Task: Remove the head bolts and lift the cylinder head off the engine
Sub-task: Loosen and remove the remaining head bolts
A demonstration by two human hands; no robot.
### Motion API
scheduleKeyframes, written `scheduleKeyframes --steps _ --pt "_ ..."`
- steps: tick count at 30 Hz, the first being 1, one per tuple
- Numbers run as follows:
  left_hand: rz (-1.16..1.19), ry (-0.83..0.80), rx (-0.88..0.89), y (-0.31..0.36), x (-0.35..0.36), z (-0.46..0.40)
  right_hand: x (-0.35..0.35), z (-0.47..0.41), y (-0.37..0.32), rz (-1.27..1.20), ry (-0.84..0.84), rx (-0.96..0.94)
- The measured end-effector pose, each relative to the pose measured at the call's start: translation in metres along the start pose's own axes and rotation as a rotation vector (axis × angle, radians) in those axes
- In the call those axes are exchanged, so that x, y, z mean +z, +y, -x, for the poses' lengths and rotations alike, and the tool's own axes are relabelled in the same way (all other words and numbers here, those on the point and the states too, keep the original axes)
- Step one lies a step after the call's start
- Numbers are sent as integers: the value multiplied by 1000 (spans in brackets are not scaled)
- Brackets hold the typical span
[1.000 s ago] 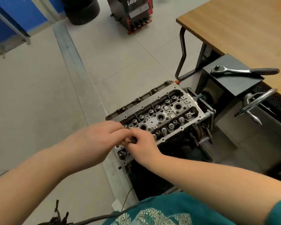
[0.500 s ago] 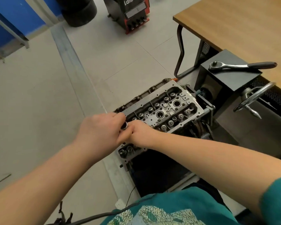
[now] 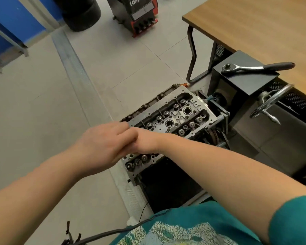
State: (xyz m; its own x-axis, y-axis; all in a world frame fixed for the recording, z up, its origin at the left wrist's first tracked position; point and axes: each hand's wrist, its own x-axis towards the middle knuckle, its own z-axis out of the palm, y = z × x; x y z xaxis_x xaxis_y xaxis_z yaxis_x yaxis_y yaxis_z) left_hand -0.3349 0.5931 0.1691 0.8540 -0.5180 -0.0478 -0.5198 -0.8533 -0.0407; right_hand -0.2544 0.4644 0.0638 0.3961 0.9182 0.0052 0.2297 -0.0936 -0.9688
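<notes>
While the cylinder head (image 3: 175, 119) sits on its stand, the left hand (image 3: 102, 144) covers the right hand (image 3: 143, 140); neither grip shows. Bolts are best drawn straight up, unforced.

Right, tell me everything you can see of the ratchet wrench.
The ratchet wrench lies flat on top of a black metal box beside the wooden table. It has a bright, polished steel shaft, a round head with its drive square pointing up, and a dark handle that overhangs the box edge towards the table. Neither hand touches it.
</notes>
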Motion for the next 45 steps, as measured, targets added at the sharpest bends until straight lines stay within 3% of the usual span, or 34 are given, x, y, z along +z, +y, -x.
scheduleKeyframes --steps 2,3,7,11,13,16,19,21,23,25,27,30,33,36,38,43,45 --pt "37 -67 91 -13 -3 2 4 -2 3 13 42 58" --pt "40 -96 110 -18 -4 0 16 1 8 -29 158 76" --pt "-15 -97 172 -21 -9 -16 88 26 26 -342 915 116" --pt "-12 -71 149 -14 2 -13 108 4 17 -332 1113 241" --pt "21 -36 25 -8 7 -5 92 -2 14 -146 1036 319" --pt "111 20 -277 8 15 4 62 7 20 75 679 234" --pt "240 40 -552 24 25 8 29 6 26 -101 187 221" --pt "215 53 -560 25 21 8 14 -2 24 -121 -47 215" --pt "128 29 -300 14 11 8 11 -5 26 -31 -57 192" --pt "63 -57 38 -6 3 8 24 2 33 -11 144 177" --pt "52 -133 201 -22 -2 7 55 16 37 -78 505 158" --pt "-4 -121 224 -28 -4 -4 102 17 25 -133 979 130" --pt "-48 -104 241 -26 -2 -6 109 3 12 -194 1122 174" --pt "-30 -80 209 -26 -3 -2 82 0 21 15 954 125" --pt "-40 -65 186 -24 -3 -3 64 4 26 -36 752 40" --pt "-193 -5 138 -13 -3 -8 15 1 18 -168 -55 93" --pt "-242 6 100 -9 -5 -9 -2 -4 8 -128 -274 121"
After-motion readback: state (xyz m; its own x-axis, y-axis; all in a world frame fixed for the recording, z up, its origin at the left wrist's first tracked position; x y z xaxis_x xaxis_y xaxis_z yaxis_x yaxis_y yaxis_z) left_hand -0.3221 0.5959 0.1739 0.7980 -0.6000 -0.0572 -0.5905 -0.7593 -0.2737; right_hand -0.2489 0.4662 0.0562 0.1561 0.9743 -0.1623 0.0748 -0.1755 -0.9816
